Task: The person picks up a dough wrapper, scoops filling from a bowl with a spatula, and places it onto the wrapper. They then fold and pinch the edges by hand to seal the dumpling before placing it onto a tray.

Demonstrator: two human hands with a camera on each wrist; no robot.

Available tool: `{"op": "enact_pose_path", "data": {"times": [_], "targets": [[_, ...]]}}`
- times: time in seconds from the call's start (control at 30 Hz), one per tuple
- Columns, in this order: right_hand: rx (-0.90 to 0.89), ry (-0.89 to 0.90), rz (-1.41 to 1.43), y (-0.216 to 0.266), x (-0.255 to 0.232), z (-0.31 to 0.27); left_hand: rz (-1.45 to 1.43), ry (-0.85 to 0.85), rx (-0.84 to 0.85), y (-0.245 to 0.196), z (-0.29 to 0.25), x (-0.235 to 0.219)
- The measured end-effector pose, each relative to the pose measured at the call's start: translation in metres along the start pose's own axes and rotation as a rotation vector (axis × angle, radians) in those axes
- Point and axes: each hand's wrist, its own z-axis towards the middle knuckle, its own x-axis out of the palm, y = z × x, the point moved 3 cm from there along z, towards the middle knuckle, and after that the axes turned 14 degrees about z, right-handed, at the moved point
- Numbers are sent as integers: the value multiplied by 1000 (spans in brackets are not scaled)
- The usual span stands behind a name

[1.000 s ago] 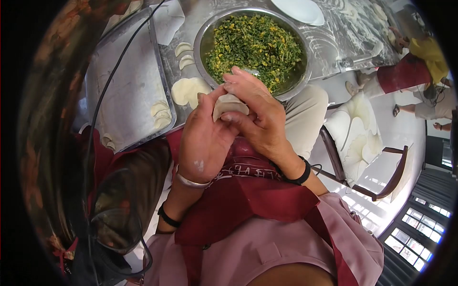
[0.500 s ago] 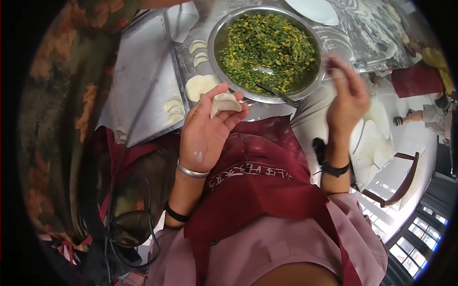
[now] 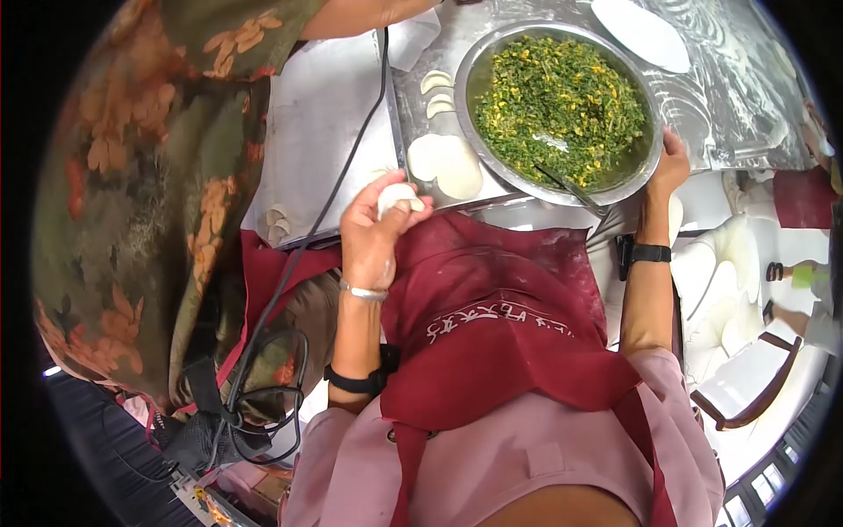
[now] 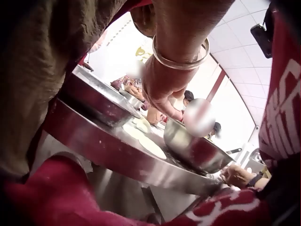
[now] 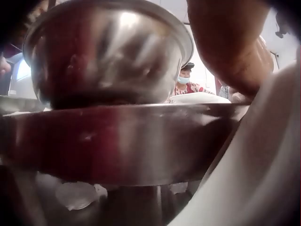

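1. On the person's red apron (image 3: 518, 378), a row of white lettering (image 3: 509, 311) runs from left to right across the front; in the head view the characters are small and bend with the folds, and no word can be read with certainty.
2. In the left wrist view, larger white characters (image 4: 283, 123) stand on red cloth at the right, turned on their side and cut by the picture's edge, unreadable.
3. On near red cloth there, white strokes (image 4: 225, 207) show, too blurred to read.

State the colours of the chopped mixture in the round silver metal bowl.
The chopped mixture is green flecked with yellow, clearest in the head view.
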Motion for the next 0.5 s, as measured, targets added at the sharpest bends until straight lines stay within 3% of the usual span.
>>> {"op": "enact_pose_path", "data": {"times": [0.07,0.17,0.2,0.37,0.5], "targets": [[-61,122,-195,18,4,-10,73,-95,95,2,19,-18],[-153,34,189,-16,9,-12,283,-281,196,4,55,-45],[-171,25,193,-29,10,-11,370,-358,215,5,65,-52],[-384,41,36,-63,10,-7,473,-284,184,37,111,-74],[-129,36,370,-67,13,-8,530,-201,81,49,121,-71]]}}
